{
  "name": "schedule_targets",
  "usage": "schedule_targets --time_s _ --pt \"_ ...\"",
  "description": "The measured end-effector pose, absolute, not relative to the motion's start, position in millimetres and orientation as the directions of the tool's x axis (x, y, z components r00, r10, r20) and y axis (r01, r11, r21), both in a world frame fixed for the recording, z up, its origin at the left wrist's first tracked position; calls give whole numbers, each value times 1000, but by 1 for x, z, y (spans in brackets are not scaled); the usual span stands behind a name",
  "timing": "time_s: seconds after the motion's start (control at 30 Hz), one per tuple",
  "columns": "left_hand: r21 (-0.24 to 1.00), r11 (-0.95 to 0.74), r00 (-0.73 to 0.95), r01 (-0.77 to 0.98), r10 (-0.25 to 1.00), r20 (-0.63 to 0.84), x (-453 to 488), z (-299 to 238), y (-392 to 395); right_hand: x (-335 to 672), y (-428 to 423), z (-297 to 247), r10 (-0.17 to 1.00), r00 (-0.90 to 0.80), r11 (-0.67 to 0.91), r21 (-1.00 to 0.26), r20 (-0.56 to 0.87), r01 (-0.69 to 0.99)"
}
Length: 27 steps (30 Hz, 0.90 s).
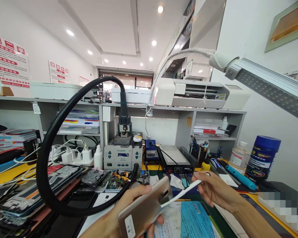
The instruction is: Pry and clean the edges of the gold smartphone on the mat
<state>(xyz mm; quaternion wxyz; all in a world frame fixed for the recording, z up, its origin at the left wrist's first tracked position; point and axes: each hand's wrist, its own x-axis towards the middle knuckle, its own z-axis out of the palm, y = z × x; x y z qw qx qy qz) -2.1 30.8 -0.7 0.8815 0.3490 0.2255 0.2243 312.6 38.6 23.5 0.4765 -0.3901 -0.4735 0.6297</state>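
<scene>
A gold smartphone (146, 211) with a white label near its lower end is tilted in my left hand (132, 198), whose fingers wrap round its edges. Between the fingertips of my right hand (211, 188) is a slim white stick (185, 191). Its far end meets the back of the phone near the camera area; I cannot tell what kind of tool it is. Beneath the phone lies a blue and white packet (196, 216) on the bench.
A hot air station (123, 155) stands ahead, its black hose (43, 142) looping across the left foreground. Phone parts (39, 188) are stacked at left. A heating plate (175, 157), a blue-lidded canister (263, 158) and a clear bottle (239, 155) stand to the right. A lamp (270, 82) overhangs.
</scene>
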Motion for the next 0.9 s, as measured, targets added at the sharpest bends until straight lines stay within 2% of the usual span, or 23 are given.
schedule_targets --time_s 0.13,0.6,0.9 --pt "700 678 801 -225 538 -263 -2 0 31 315 40 23 980 -198 -71 -965 -20 -252" --pt "751 634 808 -187 533 -249 -3 0 30 311 38 26 979 -203 -72 -970 -24 -234" --pt "781 587 807 -214 557 -197 -4 -2 31 310 37 28 982 -189 -66 -972 -23 -226"
